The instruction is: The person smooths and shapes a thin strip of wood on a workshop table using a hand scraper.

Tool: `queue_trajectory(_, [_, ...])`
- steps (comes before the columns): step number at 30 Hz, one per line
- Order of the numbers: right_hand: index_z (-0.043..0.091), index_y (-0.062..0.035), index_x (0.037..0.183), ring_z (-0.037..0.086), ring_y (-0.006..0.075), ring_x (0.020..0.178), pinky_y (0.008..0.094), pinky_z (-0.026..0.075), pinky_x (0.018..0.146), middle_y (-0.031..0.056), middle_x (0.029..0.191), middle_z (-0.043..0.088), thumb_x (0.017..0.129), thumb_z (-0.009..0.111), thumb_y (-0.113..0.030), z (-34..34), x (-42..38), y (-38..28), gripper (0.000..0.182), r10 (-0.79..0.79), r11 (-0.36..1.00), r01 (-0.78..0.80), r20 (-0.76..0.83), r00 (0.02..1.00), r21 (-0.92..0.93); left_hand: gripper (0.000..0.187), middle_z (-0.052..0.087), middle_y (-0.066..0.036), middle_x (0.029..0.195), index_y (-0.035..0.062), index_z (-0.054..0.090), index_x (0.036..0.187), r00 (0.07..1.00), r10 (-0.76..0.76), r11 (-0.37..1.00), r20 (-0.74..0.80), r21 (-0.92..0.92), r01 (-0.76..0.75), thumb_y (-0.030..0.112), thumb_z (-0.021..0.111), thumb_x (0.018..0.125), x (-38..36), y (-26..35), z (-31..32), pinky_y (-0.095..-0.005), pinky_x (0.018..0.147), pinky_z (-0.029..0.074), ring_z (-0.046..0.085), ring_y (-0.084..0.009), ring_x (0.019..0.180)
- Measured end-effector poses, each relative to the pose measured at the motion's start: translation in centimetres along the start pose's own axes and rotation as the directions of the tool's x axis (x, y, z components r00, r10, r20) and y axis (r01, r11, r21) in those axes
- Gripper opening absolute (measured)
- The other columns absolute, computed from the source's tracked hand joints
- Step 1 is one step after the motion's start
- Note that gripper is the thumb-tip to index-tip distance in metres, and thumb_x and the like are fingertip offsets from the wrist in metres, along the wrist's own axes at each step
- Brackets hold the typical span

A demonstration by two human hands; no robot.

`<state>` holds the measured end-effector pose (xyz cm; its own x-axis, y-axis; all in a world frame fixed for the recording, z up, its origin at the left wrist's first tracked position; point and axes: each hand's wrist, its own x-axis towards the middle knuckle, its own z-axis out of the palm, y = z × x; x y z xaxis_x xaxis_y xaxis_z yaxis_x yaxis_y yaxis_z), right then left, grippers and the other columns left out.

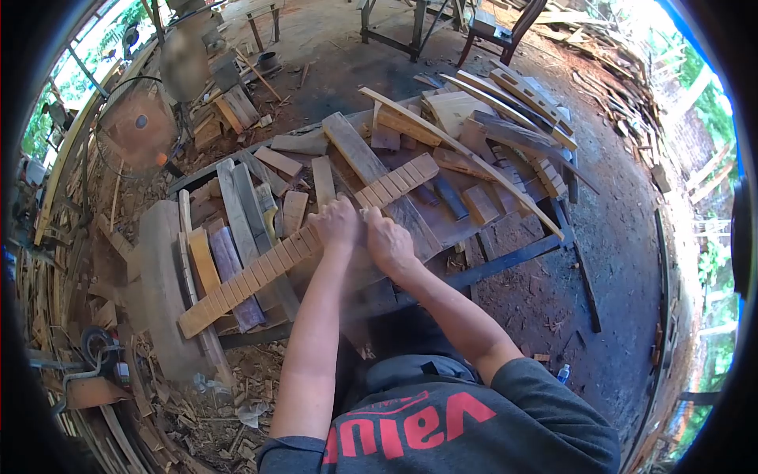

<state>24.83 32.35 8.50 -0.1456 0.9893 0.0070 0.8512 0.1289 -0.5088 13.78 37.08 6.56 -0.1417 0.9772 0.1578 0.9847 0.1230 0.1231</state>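
A long wooden board (272, 265) with evenly spaced cross grooves lies diagonally over other timber on the workbench. My left hand (335, 223) is closed over the middle of this grooved board. Close beside it, my right hand (388, 239) is curled into a fist at the board's near edge. Something small and pale shows by its thumb, but what the fist holds is hidden. Under and around the board lie wood offcuts (294, 212), a grey plank (354, 148) and a dark cylindrical piece (450, 197).
The low workbench frame (505, 257) runs across in front of me. A long thin strip (474, 164) crosses the pile on the right. A fan (140, 122) stands at the left, a chair (505, 31) at the back. Scraps litter the ground, with a bottle (563, 374) at right.
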Motion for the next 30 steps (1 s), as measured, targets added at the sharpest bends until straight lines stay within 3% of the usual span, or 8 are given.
queue_trajectory(3, [0.043,-0.0014,0.1,0.065,0.0412,0.076,0.0485,0.053,0.067,0.0253,0.085,0.063,0.088,0.044,-0.007,-0.1,-4.1,1.7,0.014,0.014,0.999,-0.014,-0.01,1.0,0.033,0.014,0.069,-0.011,0.088,0.0088,0.065,0.09,0.997,-0.001,1.0,0.074,-0.024,0.003,0.013,0.056,0.081,-0.1,0.3,-1.8,-0.0483,0.08,0.044,0.067,-0.0286,0.09])
queue_trajectory(5, [0.043,-0.0006,0.101,0.065,0.0417,0.076,0.0487,0.053,0.067,0.0254,0.085,0.063,0.088,0.044,-0.007,-0.6,-7.6,2.6,0.014,0.096,0.995,-0.093,0.082,0.992,-0.032,0.018,0.07,-0.013,0.093,0.008,0.066,0.094,0.991,-0.009,0.999,0.136,-0.04,0.015,0.012,0.059,0.079,-0.1,0.3,-2.3,-0.0474,0.08,0.046,0.066,-0.0297,0.093])
queue_trajectory(9, [0.043,-0.001,0.098,0.065,0.0421,0.077,0.0491,0.052,0.067,0.0257,0.084,0.063,0.088,0.043,-0.007,-0.8,-5.5,0.9,0.012,0.089,0.996,-0.089,0.014,0.996,0.006,0.018,0.07,-0.013,0.092,0.0079,0.065,0.095,0.984,0.015,1.0,0.179,-0.015,-0.013,0.011,0.057,0.079,-0.1,0.2,-1.8,-0.0473,0.08,0.046,0.067,-0.0298,0.091])
queue_trajectory(11, [0.043,-0.0012,0.098,0.065,0.0417,0.077,0.0492,0.052,0.067,0.0254,0.083,0.063,0.088,0.043,-0.007,-0.2,-1.6,0.2,0.011,0.057,0.998,-0.057,0.0,0.998,0.013,0.015,0.07,-0.01,0.087,0.0081,0.064,0.09,0.999,0.011,1.0,0.042,-0.015,-0.011,0.012,0.05,0.084,-0.1,0.2,-0.9,-0.049,0.079,0.044,0.067,-0.0273,0.088])
queue_trajectory(16, [0.043,-0.0011,0.098,0.065,0.0412,0.077,0.0494,0.052,0.067,0.0249,0.08,0.063,0.089,0.043,-0.007,-1.1,-2.8,0.6,0.011,0.002,1.0,-0.002,-0.013,1.0,0.008,0.015,0.069,-0.01,0.088,0.0077,0.063,0.092,0.999,0.004,1.0,0.045,-0.012,-0.004,0.014,0.053,0.083,-0.3,0.3,-1.4,-0.0477,0.079,0.045,0.067,-0.0272,0.089])
queue_trajectory(20, [0.044,-0.0014,0.098,0.064,0.0434,0.076,0.0517,0.051,0.065,0.0262,0.081,0.064,0.09,0.041,-0.011,-1.1,-5.8,1.6,0.012,0.08,0.997,-0.081,0.042,0.996,0.017,0.016,0.069,-0.01,0.089,0.0083,0.062,0.095,0.999,0.016,0.999,0.05,0.028,-0.017,0.016,0.058,0.082,-0.2,0.2,-1.3,-0.0467,0.078,0.047,0.067,-0.0269,0.09])
queue_trajectory(26, [0.045,-0.0015,0.097,0.063,0.0463,0.076,0.0545,0.05,0.066,0.0275,0.082,0.063,0.091,0.041,-0.014,1.1,1.9,-0.3,0.014,0.013,0.997,-0.009,-0.045,0.999,0.081,0.015,0.069,-0.009,0.087,0.0075,0.06,0.094,0.998,0.055,0.998,0.02,0.006,-0.055,0.013,0.049,0.086,0.1,-0.5,0.4,-0.0513,0.078,0.044,0.066,-0.0265,0.089])
queue_trajectory(30, [0.044,-0.0032,0.1,0.063,0.0442,0.077,0.0516,0.051,0.068,0.0263,0.084,0.063,0.09,0.042,-0.012,-1.0,-2.8,1.6,0.014,0.009,0.999,-0.009,0.004,1.0,0.032,0.017,0.069,-0.01,0.088,0.0072,0.06,0.097,0.997,0.05,0.998,0.055,0.022,-0.051,0.012,0.05,0.083,-0.1,-0.1,-0.8,-0.0508,0.078,0.044,0.067,-0.0269,0.089])
